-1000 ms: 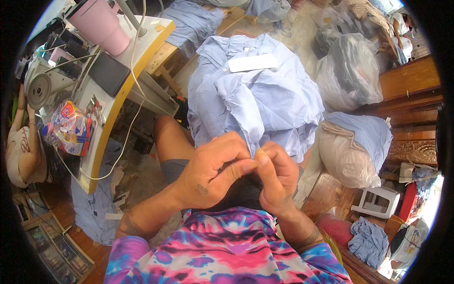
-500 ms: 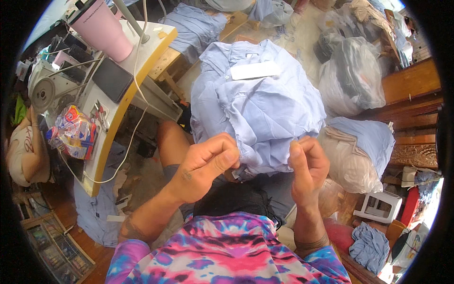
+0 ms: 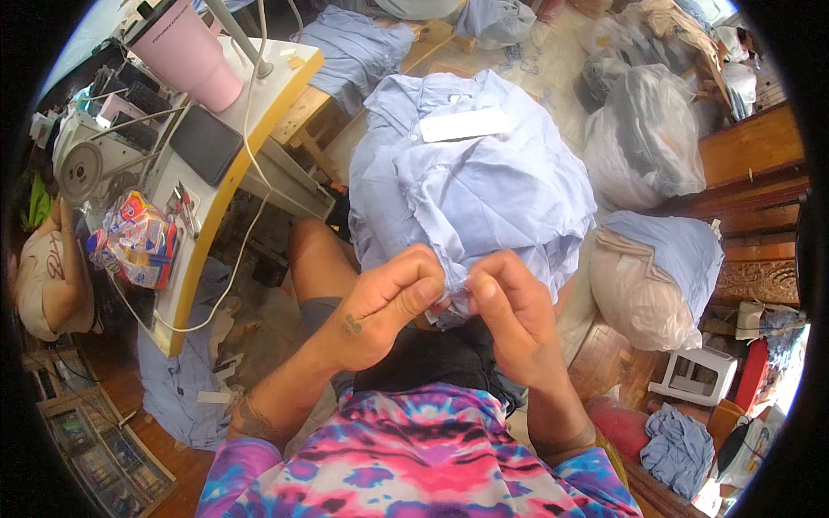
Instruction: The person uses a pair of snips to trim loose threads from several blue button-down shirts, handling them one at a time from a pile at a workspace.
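Note:
A light-blue shirt point(image 3: 484, 190) lies bunched before me, its collar at the far end. On top of it rests a white paper tag point(image 3: 466, 126). My left hand point(image 3: 380, 302) is closed, thumb against bent fingers, pinching the shirt's near edge. Close beside it, my right hand point(image 3: 514, 311) is also closed in a pinch at that same edge. Whatever sits between the right thumb and finger is too small to make out. The two sets of fingertips are only a little apart.
At left stands a white table point(image 3: 186, 276) with a yellow edge, holding a phone point(image 3: 205, 145), a pink tumbler point(image 3: 194, 60), a colourful plastic packet point(image 3: 138, 237) and small snips point(image 3: 185, 205). Right are plastic-wrapped bundles point(image 3: 643, 138) and a white stool point(image 3: 695, 375). A person's arm point(image 3: 73, 259) shows far left.
My right hand has moved left and slightly down, from well apart to close beside my left hand. The left hand stays nearly in place, gripping the shirt edge.

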`<state>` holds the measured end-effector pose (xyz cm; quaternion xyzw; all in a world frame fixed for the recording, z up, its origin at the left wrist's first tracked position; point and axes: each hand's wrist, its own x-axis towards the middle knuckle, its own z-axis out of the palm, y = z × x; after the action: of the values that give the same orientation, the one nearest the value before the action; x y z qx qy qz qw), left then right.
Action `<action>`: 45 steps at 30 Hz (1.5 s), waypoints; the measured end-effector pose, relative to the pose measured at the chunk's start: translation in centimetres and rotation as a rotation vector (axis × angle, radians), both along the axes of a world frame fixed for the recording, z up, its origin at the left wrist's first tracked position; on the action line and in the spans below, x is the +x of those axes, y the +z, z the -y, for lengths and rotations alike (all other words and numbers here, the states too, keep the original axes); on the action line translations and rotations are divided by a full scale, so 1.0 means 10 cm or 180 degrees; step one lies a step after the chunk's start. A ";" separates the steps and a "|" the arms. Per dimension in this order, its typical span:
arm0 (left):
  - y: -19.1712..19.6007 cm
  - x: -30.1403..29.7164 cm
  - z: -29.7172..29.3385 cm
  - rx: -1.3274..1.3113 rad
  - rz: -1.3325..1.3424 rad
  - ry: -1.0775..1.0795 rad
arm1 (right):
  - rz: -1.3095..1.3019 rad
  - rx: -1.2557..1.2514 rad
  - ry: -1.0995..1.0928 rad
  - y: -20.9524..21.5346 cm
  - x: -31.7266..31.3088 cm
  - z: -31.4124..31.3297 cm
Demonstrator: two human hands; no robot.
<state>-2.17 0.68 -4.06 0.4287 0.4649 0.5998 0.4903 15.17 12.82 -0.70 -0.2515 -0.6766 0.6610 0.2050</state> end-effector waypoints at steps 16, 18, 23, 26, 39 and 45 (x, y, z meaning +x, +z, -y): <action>0.12 0.15 0.03 0.0346 -0.1375 0.0589 | 0.0212 0.1838 -0.0596 -0.10 -0.09 0.13; 0.14 0.17 0.05 0.0417 -0.1656 0.0694 | 0.0168 0.1966 -0.0609 -0.11 -0.10 0.12; 0.14 0.19 0.07 0.0533 -0.1854 0.0868 | 0.0132 0.1608 -0.0828 -0.16 -0.09 0.18; 0.12 0.20 0.13 -0.0134 -0.0706 0.0652 | 0.0237 0.1095 -0.0688 -0.15 -0.05 0.15; -0.06 0.08 0.14 -0.0464 0.0557 -0.0004 | -0.0293 -0.1253 -0.0107 -0.16 0.02 0.04; 0.15 -0.02 0.03 0.0062 -0.0964 0.0285 | -0.0225 0.0765 -0.0630 -0.28 0.07 0.23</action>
<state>-2.37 0.43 -2.57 0.4978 0.5463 0.5540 0.3832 15.88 10.50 -3.46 -0.2673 -0.7151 0.5603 0.3214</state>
